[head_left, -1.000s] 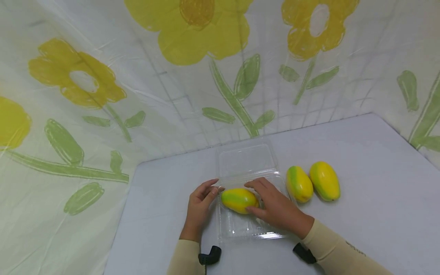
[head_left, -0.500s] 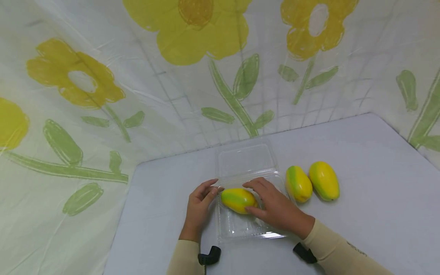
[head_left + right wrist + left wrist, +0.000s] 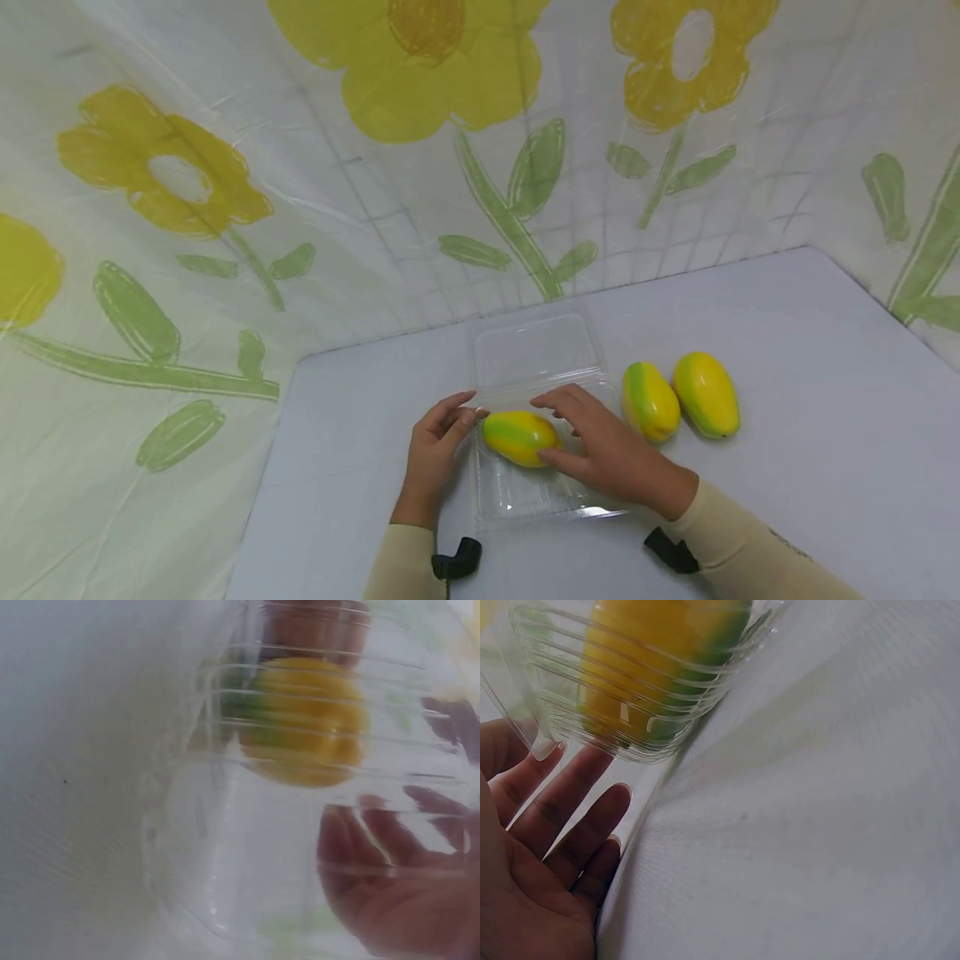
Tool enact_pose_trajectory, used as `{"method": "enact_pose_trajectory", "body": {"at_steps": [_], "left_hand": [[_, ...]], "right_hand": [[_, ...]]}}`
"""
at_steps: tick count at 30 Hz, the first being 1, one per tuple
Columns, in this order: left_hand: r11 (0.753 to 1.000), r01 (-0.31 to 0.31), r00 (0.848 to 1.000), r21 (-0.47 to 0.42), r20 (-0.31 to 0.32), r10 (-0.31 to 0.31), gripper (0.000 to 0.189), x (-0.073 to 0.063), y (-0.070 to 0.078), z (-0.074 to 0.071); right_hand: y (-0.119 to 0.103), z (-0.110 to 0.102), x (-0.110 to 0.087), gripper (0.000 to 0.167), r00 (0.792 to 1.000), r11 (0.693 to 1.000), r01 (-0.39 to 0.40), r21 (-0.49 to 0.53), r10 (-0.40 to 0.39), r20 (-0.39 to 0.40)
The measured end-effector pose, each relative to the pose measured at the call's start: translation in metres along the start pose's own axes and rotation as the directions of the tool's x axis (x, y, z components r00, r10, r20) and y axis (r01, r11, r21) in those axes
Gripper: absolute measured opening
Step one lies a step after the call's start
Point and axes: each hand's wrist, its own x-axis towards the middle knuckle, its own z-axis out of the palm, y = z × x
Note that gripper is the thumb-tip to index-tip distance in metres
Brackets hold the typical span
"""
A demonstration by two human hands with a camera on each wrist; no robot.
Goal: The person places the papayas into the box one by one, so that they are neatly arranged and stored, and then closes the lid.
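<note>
In the head view, a yellow-and-green mango (image 3: 519, 437) lies on its side in the base of a clear plastic clamshell box (image 3: 517, 497). The box's lid (image 3: 536, 348) is folded back toward the wall. My left hand (image 3: 433, 450) pinches the left rim of the box between thumb and fingers, beside the mango's greener end. Over the right part of the base hovers my right hand (image 3: 603, 446), thumb and fingers spread around the mango's other end. A gap shows between that hand and the mango (image 3: 315, 724) through the plastic in the right wrist view.
Two more mangoes, a nearer one (image 3: 651, 402) and a farther one (image 3: 707, 395), lie side by side on the white table (image 3: 810, 400) right of the box. A flower-printed curtain (image 3: 360, 233) hangs along the table's back edge.
My right hand has shifted slightly right, away from the mango's end. The left hand, box and mangoes stay as they were.
</note>
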Motion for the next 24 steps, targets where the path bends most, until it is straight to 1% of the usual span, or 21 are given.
{"method": "enact_pose_trajectory", "body": {"at_steps": [6,13,15,24], "left_hand": [[1.0,0.001,1.0,0.009,0.0,-0.001,0.031,0.0,-0.003,-0.001],[1.0,0.008,1.0,0.01,-0.001,-0.008,0.031,0.0,0.0,0.0],[1.0,0.008,1.0,0.012,-0.002,-0.008,0.031,0.0,0.0,0.0],[1.0,0.004,1.0,0.01,0.003,-0.004,0.032,0.0,0.0,0.0]], "right_hand": [[-0.005,-0.008,-0.002,0.059,0.999,0.999,-0.027,0.033,0.027,0.017],[-0.009,-0.018,-0.002,0.057,1.0,0.999,0.007,0.038,-0.006,-0.016],[-0.01,-0.022,-0.003,0.058,1.0,0.999,0.003,0.039,-0.002,-0.022],[-0.017,-0.04,-0.006,0.062,0.997,0.998,-0.054,0.009,0.054,-0.054]]}}
